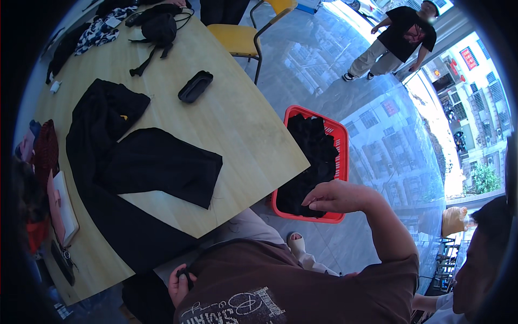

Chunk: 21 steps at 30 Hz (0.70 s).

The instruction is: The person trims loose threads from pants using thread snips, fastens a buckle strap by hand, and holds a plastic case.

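Observation:
My right hand (335,196) hovers over the near end of a red plastic basket (345,154), thumb and fingertips pinched together. Whatever sits in that pinch, if anything, is too small to make out. Black cloth pieces (313,146) fill the basket. Low by my body, my left hand (181,285) is closed round a small black object (185,274), its kind partly hidden by the fingers. A black garment (162,162), perhaps trousers, lies spread over the wooden table and hangs over its near edge; loose threads show at one hem.
On the table (253,124) lie a black oblong case (195,86), a black strapped bag (159,32), a patterned cloth (102,32) and a pink-covered notebook (62,208). A yellow chair (232,39) stands beyond. One person (404,35) stands far right; another (483,264) is close at right.

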Available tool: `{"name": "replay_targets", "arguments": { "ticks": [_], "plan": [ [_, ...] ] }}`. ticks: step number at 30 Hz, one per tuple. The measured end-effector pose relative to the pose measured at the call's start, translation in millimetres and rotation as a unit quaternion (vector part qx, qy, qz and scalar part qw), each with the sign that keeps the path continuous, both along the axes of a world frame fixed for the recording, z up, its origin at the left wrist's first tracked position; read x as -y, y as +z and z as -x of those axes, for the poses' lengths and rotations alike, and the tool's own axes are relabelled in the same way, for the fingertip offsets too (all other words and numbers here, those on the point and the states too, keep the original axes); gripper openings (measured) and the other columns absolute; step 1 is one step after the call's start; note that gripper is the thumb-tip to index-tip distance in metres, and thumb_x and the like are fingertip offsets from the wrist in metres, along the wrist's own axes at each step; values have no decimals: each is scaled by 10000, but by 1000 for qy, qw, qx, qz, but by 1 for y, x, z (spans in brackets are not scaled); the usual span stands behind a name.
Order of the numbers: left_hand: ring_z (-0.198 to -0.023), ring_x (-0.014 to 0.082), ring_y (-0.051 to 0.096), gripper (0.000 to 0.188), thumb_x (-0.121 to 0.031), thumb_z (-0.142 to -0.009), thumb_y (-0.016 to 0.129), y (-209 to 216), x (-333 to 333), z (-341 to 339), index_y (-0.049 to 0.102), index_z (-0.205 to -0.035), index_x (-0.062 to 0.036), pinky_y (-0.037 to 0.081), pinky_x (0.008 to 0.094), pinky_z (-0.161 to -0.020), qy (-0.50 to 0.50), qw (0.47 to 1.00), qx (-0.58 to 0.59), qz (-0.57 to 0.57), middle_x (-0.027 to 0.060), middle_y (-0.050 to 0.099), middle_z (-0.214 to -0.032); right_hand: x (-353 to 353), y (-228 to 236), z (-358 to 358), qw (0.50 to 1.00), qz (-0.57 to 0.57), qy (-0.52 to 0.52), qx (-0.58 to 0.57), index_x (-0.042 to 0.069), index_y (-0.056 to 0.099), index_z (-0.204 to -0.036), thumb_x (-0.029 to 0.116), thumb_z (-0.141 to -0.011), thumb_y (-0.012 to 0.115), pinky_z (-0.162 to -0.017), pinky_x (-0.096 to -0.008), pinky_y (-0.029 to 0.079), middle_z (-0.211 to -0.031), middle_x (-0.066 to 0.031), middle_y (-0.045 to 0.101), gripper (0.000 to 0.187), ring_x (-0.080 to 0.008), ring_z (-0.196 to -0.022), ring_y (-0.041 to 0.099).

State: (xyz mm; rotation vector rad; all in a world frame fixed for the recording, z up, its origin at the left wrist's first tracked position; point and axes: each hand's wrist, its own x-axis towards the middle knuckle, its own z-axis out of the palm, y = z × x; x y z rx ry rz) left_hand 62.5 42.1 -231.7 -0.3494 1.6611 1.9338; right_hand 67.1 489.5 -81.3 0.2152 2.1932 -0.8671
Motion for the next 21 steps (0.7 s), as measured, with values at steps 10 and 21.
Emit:
{"name": "replay_targets", "arguments": {
  "ticks": [10,21],
  "plan": [
    [-672,102,518,290,-102,-959,432,-16,-2,2,517,-1227,-32,408,201,-661,1,1000,-10,-6,70,606,-771,-8,-2,-1,1000,-3,0,-12,40,631,-1121,220,-951,505,-847,-341,470,-1063,-89,654,278,-240,-940,606],
    [-624,94,516,273,-210,-980,471,-37,3,1,547,-1186,-48,412,193,-633,-12,998,-65,9,53,592,-715,-6,-2,-6,1000,-12,3,-5,51,622,-1141,255,-964,486,-848,-330,475,-1074,-84,654,303,-230,-936,609]
  ]
}}
